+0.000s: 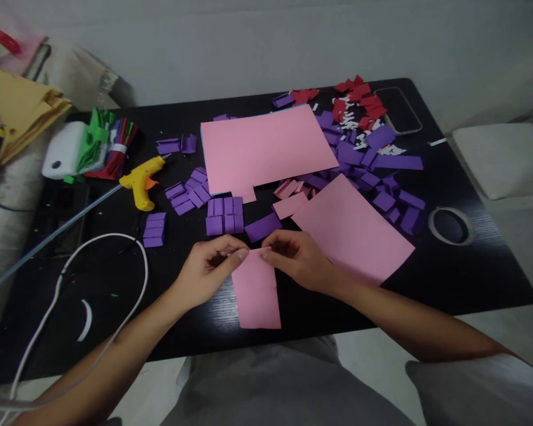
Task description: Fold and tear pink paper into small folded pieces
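A narrow pink paper strip (257, 302) hangs toward me over the black table, with creases across it. My left hand (213, 266) pinches its top left corner between thumb and fingers. At the top right corner my right hand (298, 260) pinches the same strip. Just beyond my hands lie a flat purple paper piece (263, 228) and a block of folded purple pieces (224, 215). A larger pink sheet (350, 231) lies beside my right forearm, and a stack of pink sheets (266, 148) sits farther back.
A yellow glue gun (142, 182) with a long clear stick lies at the left, near a looping white cable (146, 272). Purple pieces (382, 171) and red scraps (359, 97) are heaped back right. A tape roll (451, 226) and a phone-shaped frame (398, 110) lie at right.
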Action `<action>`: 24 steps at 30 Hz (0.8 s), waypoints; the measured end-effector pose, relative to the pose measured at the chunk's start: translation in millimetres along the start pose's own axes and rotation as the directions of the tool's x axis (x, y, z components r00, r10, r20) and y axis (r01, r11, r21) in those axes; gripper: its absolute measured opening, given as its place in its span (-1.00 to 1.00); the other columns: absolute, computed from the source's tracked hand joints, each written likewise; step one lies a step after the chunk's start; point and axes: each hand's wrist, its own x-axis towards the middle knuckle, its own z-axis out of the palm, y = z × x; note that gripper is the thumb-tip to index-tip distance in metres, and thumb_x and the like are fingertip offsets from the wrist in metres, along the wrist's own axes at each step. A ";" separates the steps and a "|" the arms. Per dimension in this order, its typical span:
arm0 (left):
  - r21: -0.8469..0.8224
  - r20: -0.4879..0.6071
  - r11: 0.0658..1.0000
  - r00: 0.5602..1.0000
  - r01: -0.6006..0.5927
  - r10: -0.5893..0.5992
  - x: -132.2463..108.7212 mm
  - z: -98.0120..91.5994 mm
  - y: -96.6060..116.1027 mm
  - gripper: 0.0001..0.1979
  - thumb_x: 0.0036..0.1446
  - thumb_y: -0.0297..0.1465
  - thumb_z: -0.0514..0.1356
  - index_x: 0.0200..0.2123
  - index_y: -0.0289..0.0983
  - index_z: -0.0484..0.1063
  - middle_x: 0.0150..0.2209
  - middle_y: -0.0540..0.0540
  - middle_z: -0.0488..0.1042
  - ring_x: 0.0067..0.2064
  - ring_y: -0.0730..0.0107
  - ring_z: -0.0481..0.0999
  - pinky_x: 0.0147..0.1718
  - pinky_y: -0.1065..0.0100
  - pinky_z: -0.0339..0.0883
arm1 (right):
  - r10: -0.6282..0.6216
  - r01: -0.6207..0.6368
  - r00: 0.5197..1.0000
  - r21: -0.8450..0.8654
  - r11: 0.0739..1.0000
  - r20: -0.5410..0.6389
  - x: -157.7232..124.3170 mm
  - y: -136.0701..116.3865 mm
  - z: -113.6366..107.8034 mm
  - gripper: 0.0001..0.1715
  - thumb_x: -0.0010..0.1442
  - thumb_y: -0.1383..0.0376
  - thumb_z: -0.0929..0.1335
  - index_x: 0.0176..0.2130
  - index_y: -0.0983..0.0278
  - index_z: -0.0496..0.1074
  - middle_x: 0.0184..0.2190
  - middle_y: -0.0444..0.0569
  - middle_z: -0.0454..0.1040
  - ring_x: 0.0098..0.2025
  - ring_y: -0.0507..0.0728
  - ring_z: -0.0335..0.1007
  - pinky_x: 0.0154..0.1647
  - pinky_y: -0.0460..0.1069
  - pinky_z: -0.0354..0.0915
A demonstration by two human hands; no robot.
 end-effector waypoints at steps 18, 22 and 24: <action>0.021 0.158 1.000 0.987 -0.023 0.020 -3.2 0.0 -5.8 -0.92 0.23 -0.49 0.23 -0.34 -0.28 0.51 -0.48 0.05 0.49 -0.47 0.55 0.42 -0.48 0.52 0.28 | 0.008 -0.003 0.997 -0.064 0.998 0.082 -4.0 -1.7 5.2 -0.94 0.15 0.33 0.44 -0.38 0.27 0.53 -0.45 -0.17 0.47 -0.42 0.00 0.31 -0.38 -0.06 0.21; -0.011 0.095 1.000 0.995 0.023 -0.022 1.7 -13.4 -5.4 -0.89 0.24 -0.46 0.24 -0.37 -0.30 0.50 -0.53 0.06 0.46 -0.51 0.55 0.42 -0.50 0.53 0.28 | -0.017 0.018 1.000 -0.014 1.000 0.019 2.8 -1.4 -6.2 -0.92 0.13 0.30 0.45 -0.39 0.27 0.51 -0.49 -0.19 0.43 -0.45 -0.01 0.25 -0.40 -0.07 0.19; -0.063 0.048 0.998 0.998 0.031 -0.028 4.2 -17.5 -5.6 -0.89 0.24 -0.46 0.25 -0.38 -0.30 0.50 -0.54 0.05 0.47 -0.53 0.55 0.44 -0.50 0.53 0.32 | -0.001 0.002 1.000 0.018 1.000 -0.012 6.1 0.1 -10.6 -0.87 0.12 0.25 0.48 -0.39 0.27 0.51 -0.50 -0.19 0.43 -0.46 -0.01 0.26 -0.40 -0.06 0.20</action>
